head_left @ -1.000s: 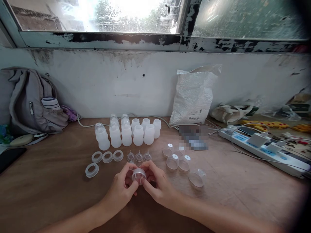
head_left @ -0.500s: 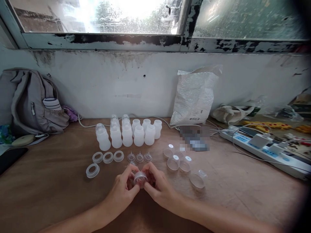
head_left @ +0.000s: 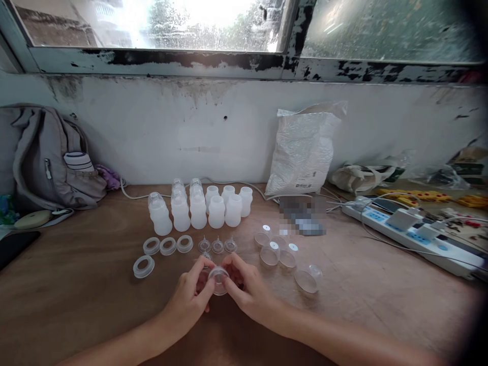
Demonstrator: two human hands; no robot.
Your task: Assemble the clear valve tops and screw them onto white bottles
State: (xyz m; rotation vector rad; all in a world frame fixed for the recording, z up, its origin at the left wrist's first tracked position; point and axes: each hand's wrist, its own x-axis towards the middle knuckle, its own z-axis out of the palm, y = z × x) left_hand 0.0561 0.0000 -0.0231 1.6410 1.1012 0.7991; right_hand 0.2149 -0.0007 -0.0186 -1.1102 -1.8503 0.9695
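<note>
Between my left hand (head_left: 192, 292) and my right hand (head_left: 251, 292) is a translucent bottle ring (head_left: 219, 291). Thumbs and fingertips of both hands grip it from either side, just above the table. A clear part shows inside it, too small to make out fully. Just beyond my fingers stand several clear bottle nipples (head_left: 217, 247), one partly hidden by my left hand. To the left lie several loose bottle rings (head_left: 144, 275). Clear domed caps (head_left: 269, 257) rest to the right, with another cap (head_left: 307, 282) on its side nearer my right hand.
Frosted white bottles (head_left: 216, 213) stand in rows at the back, some with clear caps on. Behind are a white plastic package (head_left: 301, 152) and a wall. A grey backpack (head_left: 57, 162) sits left; a power strip (head_left: 415, 236) with cables lies right.
Both hands keep their grip on the bottle ring, which has tilted so that its round opening faces me more. The whole view has shifted slightly. The other parts lie as before.
</note>
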